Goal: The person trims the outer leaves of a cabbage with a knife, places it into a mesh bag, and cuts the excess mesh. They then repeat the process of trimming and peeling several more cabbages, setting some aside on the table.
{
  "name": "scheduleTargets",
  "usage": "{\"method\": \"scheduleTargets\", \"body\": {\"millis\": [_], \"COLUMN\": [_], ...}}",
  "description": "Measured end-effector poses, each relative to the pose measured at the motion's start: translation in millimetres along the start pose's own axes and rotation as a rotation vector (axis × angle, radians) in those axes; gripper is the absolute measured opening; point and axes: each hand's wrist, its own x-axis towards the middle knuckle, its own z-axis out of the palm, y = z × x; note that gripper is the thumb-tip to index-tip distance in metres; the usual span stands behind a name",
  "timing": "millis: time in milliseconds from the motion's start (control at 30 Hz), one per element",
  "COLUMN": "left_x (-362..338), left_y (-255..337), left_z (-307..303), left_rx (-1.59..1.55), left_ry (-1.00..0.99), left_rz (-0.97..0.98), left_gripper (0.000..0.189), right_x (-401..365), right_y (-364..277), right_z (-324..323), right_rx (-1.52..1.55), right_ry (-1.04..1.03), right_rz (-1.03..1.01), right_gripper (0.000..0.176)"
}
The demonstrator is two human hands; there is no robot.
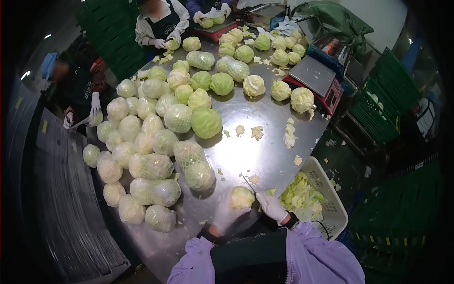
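Pale-green cabbage [242, 197], just beside the scrap basket [336, 208], sits cupped in the gloved left hand [226, 215], right hand [272, 206] clenched on what looks like a knife [248, 183]; probably dense and slick, so grip its base.

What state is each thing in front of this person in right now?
left hand: gloved, shut on the cabbage
cabbage: unwrapped, resting on the table
right hand: gloved, shut on the knife
knife: blade at the cabbage's side
basket: holding loose leaves
cabbage pile: heaped, several netted
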Motion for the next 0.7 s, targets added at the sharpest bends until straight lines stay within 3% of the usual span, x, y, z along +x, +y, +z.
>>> {"method": "scheduleTargets", "body": {"millis": [67, 100, 167, 333, 500, 700], "left_x": [1.7, 4.6, 8.2, 10.3, 12.9, 25.8], "left_y": [-1.4, -2.1, -2.4, -1.7, 1.5, 5.4], "left_z": [11.3, 16.2, 21.6, 22.3, 24.9, 24.8], "left_rx": [0.057, 0.117, 0.140, 0.172, 0.178, 0.246], "left_ry": [0.047, 0.100, 0.108, 0.135, 0.178, 0.129], "left_rz": [0.022, 0.052, 0.049, 0.006, 0.035, -0.057], "left_gripper": [0.093, 0.096, 0.096, 0.090, 0.080, 0.088], "right_x": [0.3, -0.4, -3.4, 8.8, 11.1, 24.4], "right_y": [0.9, -3.2, -12.9, -5.1, -8.2, -14.6], "right_z": [8.2, 10.5, 13.5, 17.4, 21.1, 16.5], "right_rx": [-0.591, -0.593, -0.506, -0.412, -0.491, -0.524], "right_ry": [0.334, 0.341, 0.231, 0.215, 0.291, 0.359], "right_rz": [-0.559, -0.556, -0.330, -0.356, -0.339, -0.304], "right_gripper": [0.048, 0.048, 0.052, 0.056, 0.044, 0.033]}}
